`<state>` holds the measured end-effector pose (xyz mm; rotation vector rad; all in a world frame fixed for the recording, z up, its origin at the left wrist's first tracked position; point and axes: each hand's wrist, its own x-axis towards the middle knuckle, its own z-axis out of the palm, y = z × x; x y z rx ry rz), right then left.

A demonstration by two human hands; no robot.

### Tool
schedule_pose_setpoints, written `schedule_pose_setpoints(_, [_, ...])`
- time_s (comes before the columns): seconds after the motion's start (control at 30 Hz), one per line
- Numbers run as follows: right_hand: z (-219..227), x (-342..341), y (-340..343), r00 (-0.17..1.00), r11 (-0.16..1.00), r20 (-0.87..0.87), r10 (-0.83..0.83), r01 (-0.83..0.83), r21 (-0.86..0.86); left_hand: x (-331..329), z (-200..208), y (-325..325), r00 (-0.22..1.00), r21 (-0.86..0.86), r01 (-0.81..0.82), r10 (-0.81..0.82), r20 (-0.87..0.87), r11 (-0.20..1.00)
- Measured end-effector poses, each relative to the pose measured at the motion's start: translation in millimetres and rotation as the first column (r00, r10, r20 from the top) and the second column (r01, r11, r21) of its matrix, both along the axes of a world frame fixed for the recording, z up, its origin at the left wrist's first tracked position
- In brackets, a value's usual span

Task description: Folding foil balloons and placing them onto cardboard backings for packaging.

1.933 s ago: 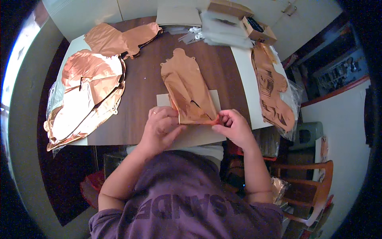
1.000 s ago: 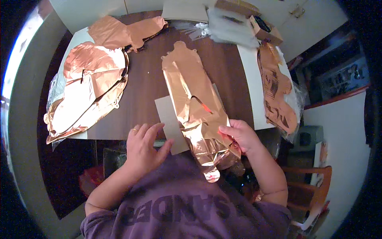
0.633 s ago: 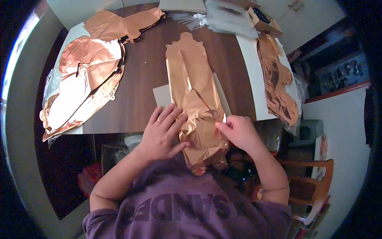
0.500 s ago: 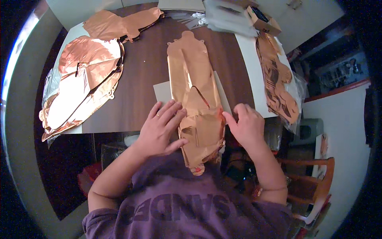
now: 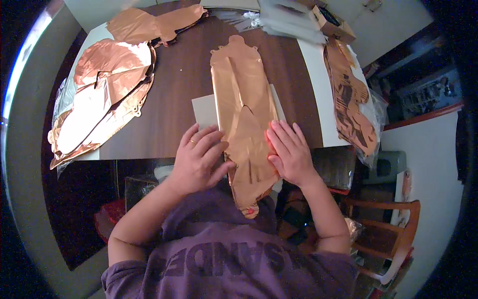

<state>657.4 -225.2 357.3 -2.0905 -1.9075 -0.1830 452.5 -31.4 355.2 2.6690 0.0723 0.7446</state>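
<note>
Foil (image 5: 244,130) runs lengthwise off the near edge of the table (image 5: 172,114). Open left hand (image 5: 199,162) and right hand (image 5: 294,155) flank it, gripping nothing.

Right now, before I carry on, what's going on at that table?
A person's left hand and right hand, both open, are at opposite edges of a long copper-coloured foil piece. It lies over a grey card, its near end reaching past the table. More copper foil lies at the left and right.
</note>
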Motion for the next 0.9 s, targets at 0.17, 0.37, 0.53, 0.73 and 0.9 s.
schedule_pose_setpoints(0.17, [-5.2,6.9,-2.8,0.999,0.999,0.008,0.051,-0.051,0.002,-6.2,-5.8,-24.1,0.994,-0.026,-0.105,0.105,0.014,0.994])
schedule_pose_setpoints(0.37, [-3.2,5.6,-4.3,0.997,0.998,-0.053,0.050,-0.048,0.043,-6.1,-13.1,-21.0,0.992,-0.013,-0.099,0.100,0.072,0.995])
schedule_pose_setpoints(0.53, [-2.3,5.3,-9.0,1.000,1.000,0.002,0.024,-0.024,0.014,-6.6,-13.6,-19.3,0.994,-0.009,-0.090,0.090,0.067,0.996])
schedule_pose_setpoints(0.73, [-2.7,9.4,-11.4,0.997,0.997,0.008,0.075,-0.075,0.021,-5.9,-8.3,-20.3,0.995,-0.046,-0.043,0.047,0.088,0.998])
schedule_pose_setpoints(0.9, [-10.0,9.8,-15.3,0.995,0.995,0.050,0.090,-0.092,0.034,-8.7,-21.2,-24.7,0.992,0.043,-0.018,0.012,0.122,0.999])
